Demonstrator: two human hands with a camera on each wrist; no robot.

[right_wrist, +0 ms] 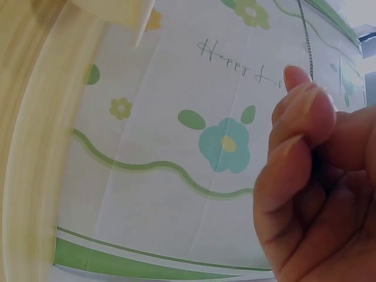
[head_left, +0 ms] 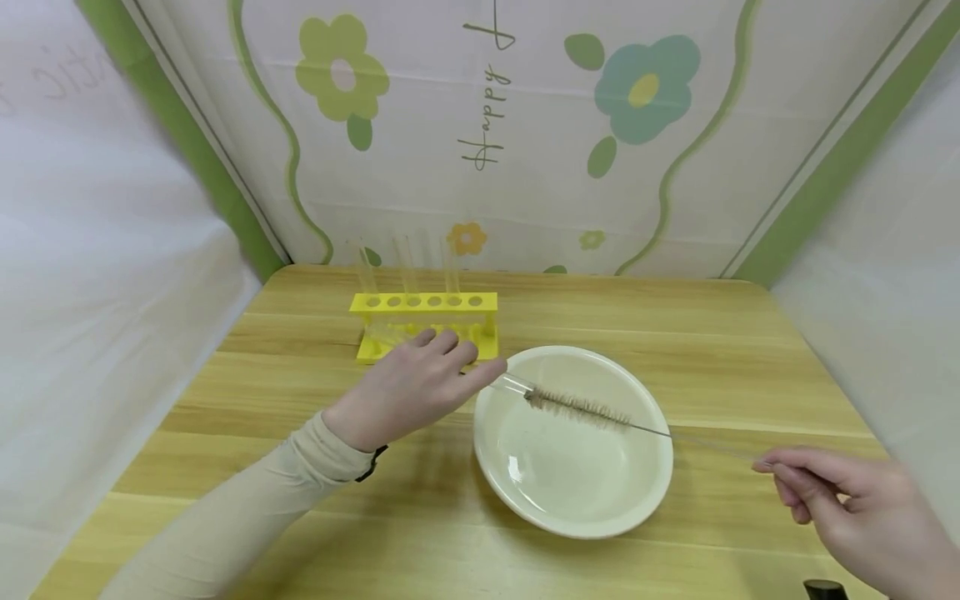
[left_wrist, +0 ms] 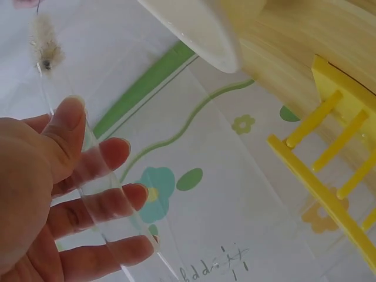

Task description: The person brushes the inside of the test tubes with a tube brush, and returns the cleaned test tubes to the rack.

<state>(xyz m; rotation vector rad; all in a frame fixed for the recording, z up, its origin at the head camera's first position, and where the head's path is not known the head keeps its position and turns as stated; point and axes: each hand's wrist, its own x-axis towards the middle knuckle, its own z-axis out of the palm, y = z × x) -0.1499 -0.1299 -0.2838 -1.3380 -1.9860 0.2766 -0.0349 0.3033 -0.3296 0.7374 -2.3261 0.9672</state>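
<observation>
My left hand (head_left: 420, 379) holds a clear glass test tube (left_wrist: 94, 194) between thumb and fingers, its mouth pointing right over the white bowl (head_left: 573, 508). At that mouth is the bristled head of a test tube brush (head_left: 577, 407), which lies above the bowl and looks mostly outside the tube. The thin wire handle of the brush runs right to my right hand (head_left: 862, 508), where thumb and index finger pinch its end. In the right wrist view the twisted wire (right_wrist: 307, 41) rises from those fingertips.
Behind my left hand stands a yellow test tube rack (head_left: 423, 302) with three clear tubes (head_left: 408, 267) upright in it. A black object (head_left: 825, 589) shows at the bottom right edge. A patterned white curtain (head_left: 525, 200) closes off the table's back.
</observation>
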